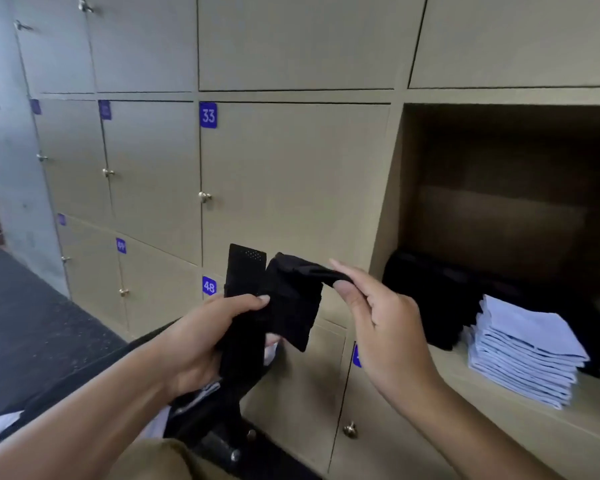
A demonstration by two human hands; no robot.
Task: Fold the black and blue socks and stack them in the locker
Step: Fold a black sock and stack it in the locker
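Observation:
A black sock (288, 299) hangs between my two hands in front of the closed locker doors. My left hand (201, 337) grips its long upright part, whose cuff end sticks up above my thumb. My right hand (378, 317) pinches the other end, pulled out to the right. The open locker (499, 202) is at the right. On its shelf lies a pile of black socks (437, 299), with a stack of folded pale blue socks (527, 351) in front of it.
Beige locker doors with blue number tags 33 (208, 115) and 48 (209, 286) fill the wall. A dark container (201, 410) with white and dark cloth sits below my left arm. Dark floor lies to the left.

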